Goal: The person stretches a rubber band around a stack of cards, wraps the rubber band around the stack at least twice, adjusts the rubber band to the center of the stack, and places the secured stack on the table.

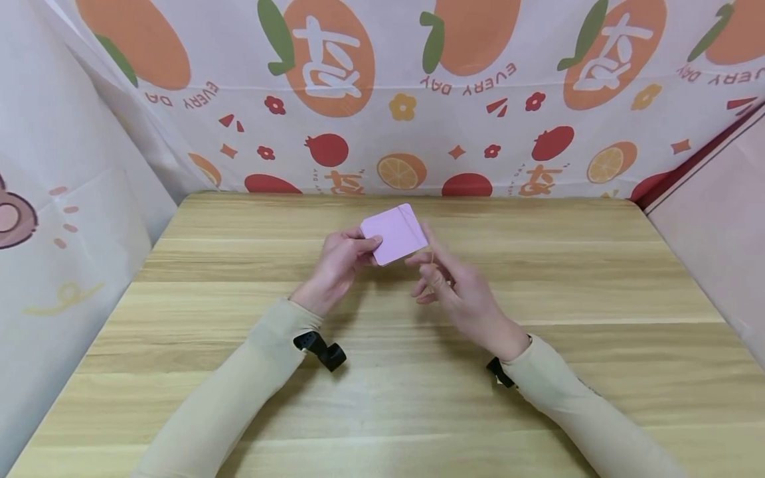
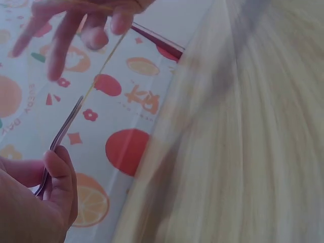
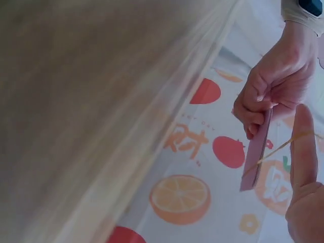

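Head view: grips pink card stack point(image 1: 393, 234) in left hand point(image 1: 335, 272), clamped at the left side with thumb on the upper face. Held tilted above wooden table point(image 1: 382, 411), toward its far edge. Noted: thin line across the upper face by the right end. Holds right hand point(image 1: 472, 299) just beside that end, fingers apart, partly blurred. Also noted: pale sleeves point(image 1: 239, 392), black wrist devices point(image 1: 331, 355), fruit-print cloth point(image 1: 397, 40) behind table.

Left wrist view: shows stack nearly edge-on, pinched between left thumb and fingers. Shows thin yellowish band point(image 2: 105, 63) drawn taut from the upper end of stack to the right hand, fingers spread there.

Right wrist view: shows stack edge-on again, gripped at one end by left hand. Crosses edge near the free end with band, then slants across a straight right finger. Cannot tell whether looped fully round stack.
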Demonstrator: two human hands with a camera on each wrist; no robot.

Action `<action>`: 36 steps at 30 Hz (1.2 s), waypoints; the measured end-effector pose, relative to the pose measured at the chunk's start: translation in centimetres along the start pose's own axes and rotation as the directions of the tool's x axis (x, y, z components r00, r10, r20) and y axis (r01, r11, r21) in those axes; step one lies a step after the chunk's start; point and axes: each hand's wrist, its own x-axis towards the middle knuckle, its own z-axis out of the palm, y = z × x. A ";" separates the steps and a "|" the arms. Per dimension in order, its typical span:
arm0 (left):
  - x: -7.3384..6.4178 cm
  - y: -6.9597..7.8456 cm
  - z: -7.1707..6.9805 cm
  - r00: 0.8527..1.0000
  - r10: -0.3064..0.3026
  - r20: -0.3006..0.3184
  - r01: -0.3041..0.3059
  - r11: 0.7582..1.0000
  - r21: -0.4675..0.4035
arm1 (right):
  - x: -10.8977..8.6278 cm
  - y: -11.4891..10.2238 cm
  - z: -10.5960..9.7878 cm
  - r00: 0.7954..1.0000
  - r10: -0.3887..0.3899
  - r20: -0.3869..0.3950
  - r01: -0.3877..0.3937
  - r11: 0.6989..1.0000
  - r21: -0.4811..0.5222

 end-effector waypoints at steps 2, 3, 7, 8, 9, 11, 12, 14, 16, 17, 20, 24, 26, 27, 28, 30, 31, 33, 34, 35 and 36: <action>-0.1 -0.1 0.1 1.000 0.015 -0.001 -0.014 1.000 0.013 | 0.1 -0.1 0.0 0.998 0.052 -0.043 -0.050 0.998 0.044; -0.1 -0.1 0.2 1.000 0.020 -0.007 -0.020 1.000 0.020 | 0.1 0.0 0.1 0.995 0.081 -0.054 -0.077 0.994 0.078; -0.3 -0.4 0.3 0.999 0.038 -0.018 -0.037 0.998 0.053 | 0.3 0.1 0.0 0.984 0.161 -0.073 -0.148 0.976 0.159; -0.3 -0.4 0.3 0.999 0.048 -0.021 -0.047 0.997 0.065 | 0.3 0.1 0.0 0.981 0.178 -0.073 -0.162 0.971 0.177; -0.4 -0.5 0.3 0.998 0.059 -0.022 -0.057 0.995 0.076 | 0.3 0.1 0.0 0.978 0.197 -0.073 -0.179 0.964 0.197; -0.5 -0.5 0.5 0.996 0.085 -0.018 -0.083 0.991 0.103 | 0.4 0.2 -0.2 0.968 0.241 -0.070 -0.220 0.949 0.226; -0.5 -0.5 0.5 0.995 0.099 -0.017 -0.096 0.989 0.116 | 0.5 0.2 -0.3 0.963 0.262 -0.066 -0.240 0.941 0.240; -0.6 -0.5 0.6 0.992 0.125 -0.017 -0.121 0.982 0.146 | 0.5 0.4 -0.4 0.950 0.308 -0.058 -0.283 0.922 0.264; -0.6 -0.6 0.7 0.989 0.149 -0.017 -0.143 0.974 0.174 | 0.6 0.6 -0.6 0.938 0.343 -0.046 -0.318 0.907 0.277; -0.7 -0.6 0.8 0.987 0.161 -0.017 -0.155 0.970 0.189 | 0.7 0.7 -0.7 0.935 0.353 -0.039 -0.328 0.901 0.282; -0.7 -0.8 0.8 0.981 0.195 -0.017 -0.186 0.954 0.236 | 0.8 1.0 -0.9 0.929 0.371 -0.018 -0.349 0.890 0.294; -0.7 -0.9 0.8 0.972 0.232 -0.023 -0.216 0.933 0.287 | 0.8 1.2 -1.1 0.922 0.387 -0.004 -0.368 0.880 0.300; -0.7 -1.0 0.8 0.969 0.245 -0.031 -0.225 0.928 0.298 | 0.9 1.3 -1.1 0.914 0.407 -0.004 -0.388 0.874 0.292; -0.7 -1.0 0.8 0.968 0.249 -0.032 -0.228 0.925 0.303 | 0.9 1.3 -1.1 0.908 0.419 -0.005 -0.400 0.871 0.285; -0.7 -1.0 0.7 0.967 0.254 -0.030 -0.233 0.924 0.303 | 0.9 1.3 -1.1 0.901 0.434 -0.007 -0.414 0.865 0.283; -0.7 -1.0 0.7 0.965 0.261 -0.026 -0.241 0.923 0.298 | 0.9 1.3 -1.2 0.886 0.464 -0.010 -0.443 0.852 0.279; -0.7 -1.0 0.7 0.964 0.263 -0.023 -0.245 0.924 0.294 | 0.9 1.3 -1.2 0.877 0.480 -0.013 -0.457 0.842 0.286; -0.7 -1.0 0.7 0.963 0.267 -0.017 -0.252 0.926 0.282 | 0.9 1.5 -1.3 0.865 0.501 -0.024 -0.472 0.830 0.299; -0.7 -0.9 0.7 0.963 0.269 -0.015 -0.255 0.927 0.276 | 0.9 1.6 -1.3 0.860 0.510 -0.029 -0.477 0.823 0.310; -0.8 -0.9 0.8 0.963 0.269 -0.012 -0.255 0.927 0.274 | 1.0 1.7 -1.3 0.856 0.516 -0.034 -0.481 0.818 0.315; -0.8 -0.9 0.8 0.964 0.266 -0.006 -0.255 0.927 0.274 | 1.0 1.8 -1.3 0.852 0.522 -0.037 -0.485 0.813 0.322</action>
